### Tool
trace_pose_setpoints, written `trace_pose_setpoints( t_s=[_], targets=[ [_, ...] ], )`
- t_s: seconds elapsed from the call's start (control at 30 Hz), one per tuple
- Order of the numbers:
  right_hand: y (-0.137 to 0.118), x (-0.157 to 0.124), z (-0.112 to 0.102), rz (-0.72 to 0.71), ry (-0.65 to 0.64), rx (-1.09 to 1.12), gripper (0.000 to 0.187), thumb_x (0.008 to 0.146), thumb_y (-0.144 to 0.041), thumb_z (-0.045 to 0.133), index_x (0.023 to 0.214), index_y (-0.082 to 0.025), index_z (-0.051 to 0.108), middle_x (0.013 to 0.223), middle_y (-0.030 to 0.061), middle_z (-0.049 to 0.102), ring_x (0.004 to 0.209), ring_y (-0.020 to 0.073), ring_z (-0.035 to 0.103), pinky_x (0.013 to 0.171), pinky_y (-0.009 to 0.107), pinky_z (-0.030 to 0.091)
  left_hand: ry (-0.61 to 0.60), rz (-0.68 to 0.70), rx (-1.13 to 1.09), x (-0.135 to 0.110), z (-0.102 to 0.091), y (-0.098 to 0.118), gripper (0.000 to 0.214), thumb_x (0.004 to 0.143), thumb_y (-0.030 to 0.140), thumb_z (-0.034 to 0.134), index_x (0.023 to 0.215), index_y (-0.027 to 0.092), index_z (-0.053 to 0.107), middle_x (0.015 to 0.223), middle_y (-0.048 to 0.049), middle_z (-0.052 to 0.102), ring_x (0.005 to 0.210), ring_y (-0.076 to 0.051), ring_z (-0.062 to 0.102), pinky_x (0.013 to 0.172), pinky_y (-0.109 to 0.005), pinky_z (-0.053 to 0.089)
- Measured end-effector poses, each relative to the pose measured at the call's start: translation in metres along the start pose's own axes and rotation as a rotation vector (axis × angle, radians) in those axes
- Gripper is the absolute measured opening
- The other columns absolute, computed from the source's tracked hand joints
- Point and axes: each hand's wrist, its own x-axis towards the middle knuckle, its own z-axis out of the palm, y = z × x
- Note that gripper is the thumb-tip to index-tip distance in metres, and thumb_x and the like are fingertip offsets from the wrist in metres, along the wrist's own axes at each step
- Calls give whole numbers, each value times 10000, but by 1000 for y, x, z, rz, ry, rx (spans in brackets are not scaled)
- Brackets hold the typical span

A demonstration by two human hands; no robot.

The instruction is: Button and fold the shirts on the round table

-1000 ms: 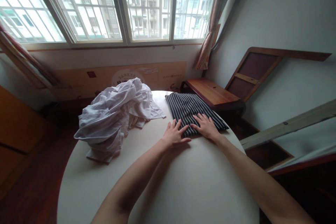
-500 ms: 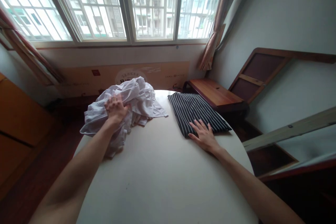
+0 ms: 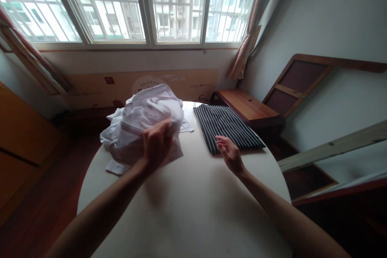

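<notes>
Left hand pinches crumpled white fabric; right hand, loosely curled, overlaps flat black white-striped fabric. Far right: brown wooden bench.

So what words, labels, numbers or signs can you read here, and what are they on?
On the tan panel under the window:
"ARKE": middle of the curved lettering; its ends are too blurred to be sure.
Larger characters: mostly hidden by the white cloth, unreadable.
Red square: any marks too small to read.
Small line at right and small line at left: too blurred to read.
</notes>
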Motion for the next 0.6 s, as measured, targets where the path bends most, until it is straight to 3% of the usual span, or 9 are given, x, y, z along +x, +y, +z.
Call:
trace_pose_setpoints(
  t_s=[0.07,0.13,0.2,0.27,0.37,0.43,0.5,0.6],
  targets=[
    [-23,-4,17,231,-123,335,575,876,-622,396,1206,-180,558,1224,144,596,903,245,657,761,409,540,-239,149,-152,-31,8,35,262,864,183,435,1017,159,646,941,-69,704,856,-186,655,757,-277,492],
    [-42,-9,33,415,-258,527,610,860,-644,400,1184,-158,573,1113,137,653,854,237,665,718,369,544,-502,269,-202,-60,15,61,309,859,189,456,1137,166,588,1075,-91,680,989,-205,633,851,-310,489],
    [-52,-15,43,495,-289,538,518,793,-549,581,1117,-145,603,1000,109,689,848,231,660,734,333,533,-739,333,-221,-81,16,75,370,831,262,542,1188,167,547,1100,-97,665,1011,-220,619,877,-334,486],
    [-54,-20,47,489,-230,470,450,701,-352,704,1091,-151,602,966,76,697,841,218,650,748,314,520,-862,358,-242,-92,12,75,449,800,378,617,1198,185,542,1125,-94,653,1032,-233,606,904,-354,474],
    [-46,-25,43,379,-146,385,412,673,-194,648,1081,-154,605,976,54,693,848,198,632,764,303,502,-750,278,-226,-91,0,46,427,826,456,598,1180,220,568,1197,-93,628,1105,-243,570,966,-388,433],
    [-41,-26,36,312,-116,347,365,687,-172,594,1049,-149,632,947,43,692,835,187,621,761,294,490,-572,83,-122,-84,-3,13,424,843,449,579,1194,213,564,1224,-104,613,1132,-253,551,982,-410,418],
    [-38,-26,30,281,-80,327,314,690,-180,573,989,-146,662,886,31,692,788,181,611,725,286,481,-458,-153,33,-78,-1,-21,575,786,500,623,1256,184,526,1262,-134,581,1171,-293,521,983,-441,407],
    [-42,-28,24,268,-31,360,228,669,-206,580,858,-148,693,774,14,681,702,170,591,653,273,465,-578,-404,149,-77,10,-56,774,674,554,689,1295,133,502,1139,-146,635,1056,-315,583,872,-402,453]
  ],
)
